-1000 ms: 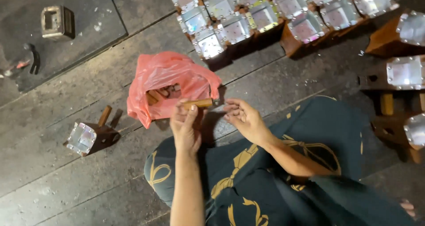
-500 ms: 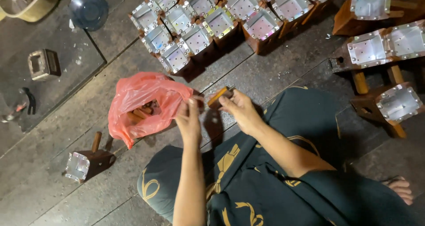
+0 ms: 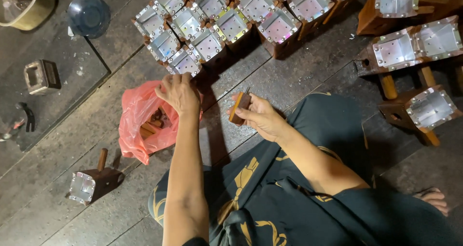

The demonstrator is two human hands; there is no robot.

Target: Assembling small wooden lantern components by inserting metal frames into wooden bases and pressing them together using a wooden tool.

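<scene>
**Hands at the red bag and a wooden piece**

Where the dark patterned cloth (image 3: pixel 270 198) covers the lap at the bottom of the view, both forearms reach out over the plank floor (image 3: pixel 299 77). Just past the cloth, the right hand (image 3: pixel 263 116) pinches a small brown wooden piece (image 3: pixel 239 107) between thumb and curled fingers, holding it on edge above the boards. To its left, the left hand (image 3: pixel 179 94) rests palm down on the top edge of a red plastic bag (image 3: pixel 140 125), fingers bent over the rim (whether they grip anything inside cannot be told); more brown wooden pieces (image 3: pixel 152 125) show in the bag's mouth. Nearer the lower left lies a single wooden block with a metal-lined cup and a peg handle (image 3: pixel 91 182). Farther off, beyond both hands, a cluster of like metal-lined blocks (image 3: pixel 226 19) stands packed together, with several more (image 3: pixel 415 48) at the right.
</scene>
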